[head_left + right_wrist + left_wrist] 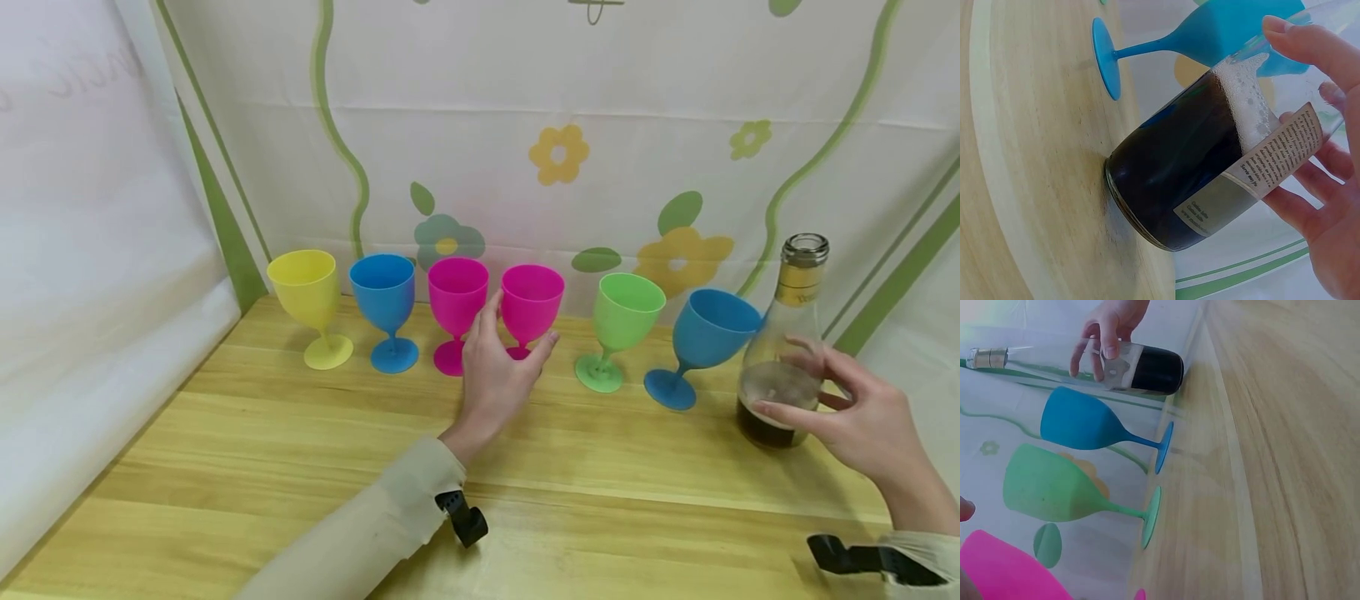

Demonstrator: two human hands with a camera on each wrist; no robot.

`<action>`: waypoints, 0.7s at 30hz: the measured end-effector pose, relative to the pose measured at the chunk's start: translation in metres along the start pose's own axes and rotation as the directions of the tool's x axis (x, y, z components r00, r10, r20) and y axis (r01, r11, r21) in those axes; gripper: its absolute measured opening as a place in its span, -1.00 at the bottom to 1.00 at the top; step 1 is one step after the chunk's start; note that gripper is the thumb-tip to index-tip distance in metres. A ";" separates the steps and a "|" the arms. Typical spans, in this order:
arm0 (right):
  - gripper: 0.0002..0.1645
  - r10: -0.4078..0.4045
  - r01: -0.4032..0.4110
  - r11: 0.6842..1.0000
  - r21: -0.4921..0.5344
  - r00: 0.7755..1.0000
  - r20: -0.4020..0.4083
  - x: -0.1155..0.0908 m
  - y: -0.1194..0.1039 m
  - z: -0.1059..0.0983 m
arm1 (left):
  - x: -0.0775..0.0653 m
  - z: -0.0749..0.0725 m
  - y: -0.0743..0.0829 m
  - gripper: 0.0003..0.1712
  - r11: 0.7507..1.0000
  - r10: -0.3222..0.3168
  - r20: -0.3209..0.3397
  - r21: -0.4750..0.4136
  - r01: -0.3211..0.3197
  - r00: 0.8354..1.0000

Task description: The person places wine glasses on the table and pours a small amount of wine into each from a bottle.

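Item: we list one flower-printed backdrop cloth (465, 75), pale with green bands, hanging behind everything else.

Item: one wooden table (225, 483), light grain, on which the glassware stands.

Item: two pale sleeves, left (367, 521) and right (926, 552), reaching in from the near edge.

Item: one clear glass bottle (776, 379), uncapped, base down at the tabletop, at the right end of the row. Dark liquid fills its lower part; we note froth above it.

Item: one right hand (873, 421), curled around the bottle's body, thumb on one side and fingers on the other.

Item: one left hand (498, 379), spread about the second magenta goblet (532, 308), fingers to its left, thumb to its right. From the left wrist we see a thumb tip clear of that bowl; whether the fingers touch it we cannot tell.

Item: the remaining five goblets, which with that one form a single upright row. From the left we count yellow (303, 292), first blue (382, 296), and first magenta (457, 300); past the second magenta come green (628, 317) and second blue (708, 337), the last just beside the bottle.

Item: two black wrist devices, left (465, 521) and right (847, 557), over the cuffs.

Item: one printed label (1275, 153), on the bottle.
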State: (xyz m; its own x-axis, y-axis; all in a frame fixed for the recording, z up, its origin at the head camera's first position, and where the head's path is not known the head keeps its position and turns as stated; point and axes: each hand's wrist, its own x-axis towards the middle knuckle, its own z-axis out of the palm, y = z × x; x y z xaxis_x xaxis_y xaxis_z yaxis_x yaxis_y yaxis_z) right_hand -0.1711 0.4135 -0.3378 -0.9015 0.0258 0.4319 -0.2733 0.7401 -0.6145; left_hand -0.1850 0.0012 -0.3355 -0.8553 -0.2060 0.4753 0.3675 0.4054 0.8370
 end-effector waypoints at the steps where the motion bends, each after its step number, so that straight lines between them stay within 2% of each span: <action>1: 0.05 0.001 -0.001 1.000 0.002 1.000 0.001 0.000 0.000 0.000 | 0.001 0.001 -0.001 0.06 1.000 -0.006 0.006 -0.003 0.006 1.000; 15: 0.05 0.007 -0.007 1.000 -0.007 1.000 0.015 0.001 -0.002 0.000 | 0.015 0.009 -0.007 0.07 0.998 -0.042 0.026 -0.042 0.043 0.999; 21: 0.01 -0.006 0.006 1.000 0.015 1.000 0.007 0.001 -0.001 0.000 | 0.019 0.012 -0.006 0.09 0.996 -0.084 0.032 -0.036 0.085 0.996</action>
State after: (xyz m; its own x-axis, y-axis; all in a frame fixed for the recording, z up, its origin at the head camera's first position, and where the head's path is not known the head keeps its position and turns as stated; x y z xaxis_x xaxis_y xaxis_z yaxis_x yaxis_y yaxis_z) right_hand -0.1717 0.4130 -0.3372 -0.9021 0.0168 0.4312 -0.2835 0.7302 -0.6216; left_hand -0.2079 0.0050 -0.3346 -0.8943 -0.2112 0.3945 0.3061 0.3543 0.8836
